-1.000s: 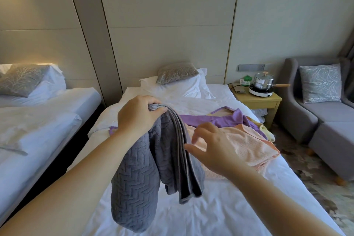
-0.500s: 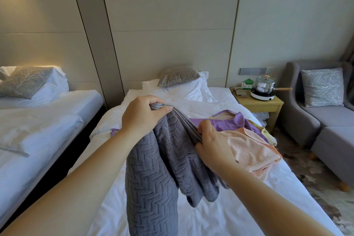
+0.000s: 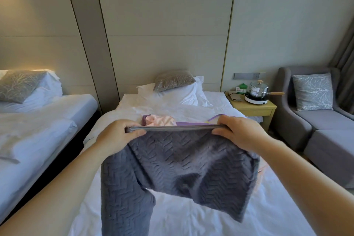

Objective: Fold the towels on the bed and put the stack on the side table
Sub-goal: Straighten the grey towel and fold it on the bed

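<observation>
A grey towel (image 3: 183,161) with a herringbone weave hangs in the air over the white bed (image 3: 191,216), its top hem stretched level. My left hand (image 3: 116,136) pinches the left end of that hem, and my right hand (image 3: 239,132) pinches the right end. Its lower left part droops further than the right. Behind the hem, a pink towel (image 3: 162,120) and a purple towel (image 3: 193,123) lie crumpled on the bed, mostly hidden. The wooden side table (image 3: 256,108) stands to the right of the bed's head.
A steel pot on a small hob (image 3: 257,94) and small items take up the side table's top. A grey sofa (image 3: 325,126) with a cushion stands at the right. A second bed (image 3: 38,124) lies left across a dark gap. Pillows (image 3: 178,90) sit at the headboard.
My right hand took hold of the grey towel's hem and slid right along it. The bunched towel is now spread wide between both hands, and the view tilted up slightly.
</observation>
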The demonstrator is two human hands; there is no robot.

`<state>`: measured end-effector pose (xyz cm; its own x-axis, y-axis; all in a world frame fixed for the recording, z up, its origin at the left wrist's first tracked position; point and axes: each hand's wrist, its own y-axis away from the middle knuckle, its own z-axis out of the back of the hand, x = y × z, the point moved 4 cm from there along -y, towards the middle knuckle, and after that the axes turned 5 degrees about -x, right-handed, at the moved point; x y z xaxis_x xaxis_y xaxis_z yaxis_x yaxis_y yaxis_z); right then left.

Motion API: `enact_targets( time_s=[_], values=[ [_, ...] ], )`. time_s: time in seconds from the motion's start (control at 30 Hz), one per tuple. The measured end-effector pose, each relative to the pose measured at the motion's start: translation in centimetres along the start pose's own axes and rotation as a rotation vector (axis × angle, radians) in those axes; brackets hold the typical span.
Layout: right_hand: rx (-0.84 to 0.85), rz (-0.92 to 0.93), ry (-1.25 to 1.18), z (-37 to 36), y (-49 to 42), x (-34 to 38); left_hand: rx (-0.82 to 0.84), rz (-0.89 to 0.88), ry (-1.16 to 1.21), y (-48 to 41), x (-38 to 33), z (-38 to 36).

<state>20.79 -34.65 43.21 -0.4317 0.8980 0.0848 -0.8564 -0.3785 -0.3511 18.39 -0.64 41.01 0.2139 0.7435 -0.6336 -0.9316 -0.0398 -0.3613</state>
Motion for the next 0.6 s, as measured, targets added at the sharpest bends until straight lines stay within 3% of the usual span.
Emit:
enact_targets(
  time_s=[0.1,0.27,0.37,0.43,0.6],
  values=[
    [0.199,0.171,0.059,1.0,-0.8,0.9,0.051,0.03,-0.045,0.3,1.9,-1.1],
    [0.208,0.231,-0.031,2.4,-1.8,3.5,0.236,0.118,-0.37,1.0,2.8,-3.3],
    [0.191,0.318,-0.214,2.5,-2.6,7.1,0.436,0.049,0.044,1.5,-3.1,-5.6],
    [0.175,0.355,-0.273,2.4,-2.9,9.0,0.532,-0.086,0.245,1.6,-7.9,-6.6],
    [0.074,0.218,-0.587,2.9,-1.8,7.6,0.4,-0.188,0.23,1.3,-10.7,-6.6]
  ],
)
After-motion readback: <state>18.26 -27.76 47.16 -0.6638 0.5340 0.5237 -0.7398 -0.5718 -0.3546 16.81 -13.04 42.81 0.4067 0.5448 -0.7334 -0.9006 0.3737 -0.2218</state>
